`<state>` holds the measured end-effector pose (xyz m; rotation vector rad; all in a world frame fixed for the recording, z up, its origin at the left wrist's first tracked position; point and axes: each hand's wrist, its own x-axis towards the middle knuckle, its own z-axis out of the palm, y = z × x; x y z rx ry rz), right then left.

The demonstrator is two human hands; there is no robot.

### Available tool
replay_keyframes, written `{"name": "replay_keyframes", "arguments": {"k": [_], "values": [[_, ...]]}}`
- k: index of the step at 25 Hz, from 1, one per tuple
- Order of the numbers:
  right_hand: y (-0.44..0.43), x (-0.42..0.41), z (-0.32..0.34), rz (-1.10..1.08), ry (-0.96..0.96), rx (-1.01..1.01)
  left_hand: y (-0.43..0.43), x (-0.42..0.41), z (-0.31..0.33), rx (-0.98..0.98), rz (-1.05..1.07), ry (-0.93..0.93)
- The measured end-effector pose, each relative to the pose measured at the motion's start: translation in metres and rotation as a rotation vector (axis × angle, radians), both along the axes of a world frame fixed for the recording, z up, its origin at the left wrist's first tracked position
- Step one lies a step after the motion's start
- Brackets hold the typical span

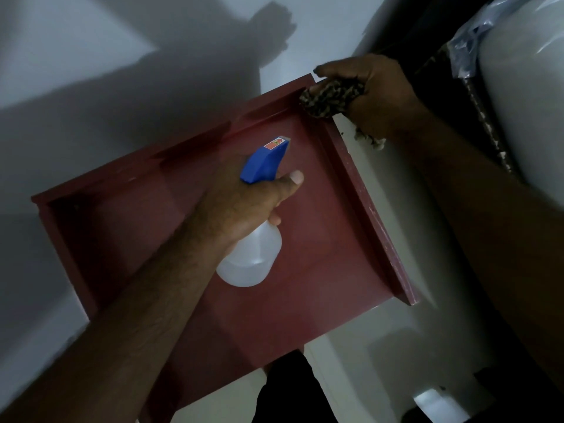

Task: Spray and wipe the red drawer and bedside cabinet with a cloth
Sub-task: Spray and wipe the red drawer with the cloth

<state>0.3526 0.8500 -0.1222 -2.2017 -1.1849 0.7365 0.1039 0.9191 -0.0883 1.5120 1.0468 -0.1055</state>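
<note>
Gripping the spray bottle (250,257) in my left hand (244,206) over the red drawer (320,254), my right hand (375,96) clenching the cloth (329,97) against its far corner, I risk tipping the one-handed drawer.

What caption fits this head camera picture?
Left hand aims a spray bottle into the red drawer while the right hand grips its corner with a cloth.

Spray bottle (253,254) over drawer (320,270) middle; cloth (329,97) at its far-right corner.
</note>
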Motion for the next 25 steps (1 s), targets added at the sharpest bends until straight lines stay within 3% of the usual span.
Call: {"name": "replay_keyframes", "arguments": {"k": [4, 12, 17, 25], "values": [[0.019, 0.007, 0.002, 0.052, -0.040, -0.017, -0.002, -0.002, 0.001, 0.020, -0.008, 0.007], [0.016, 0.023, -0.006, 0.064, 0.121, -0.003, -0.007, 0.000, -0.001, 0.010, -0.018, -0.019], [0.007, 0.019, -0.007, 0.112, 0.060, 0.008, -0.009, 0.000, -0.003, 0.013, -0.016, -0.026], [-0.034, 0.003, -0.005, -0.001, 0.190, -0.022, -0.011, -0.005, 0.000, 0.022, -0.027, -0.029]]}}
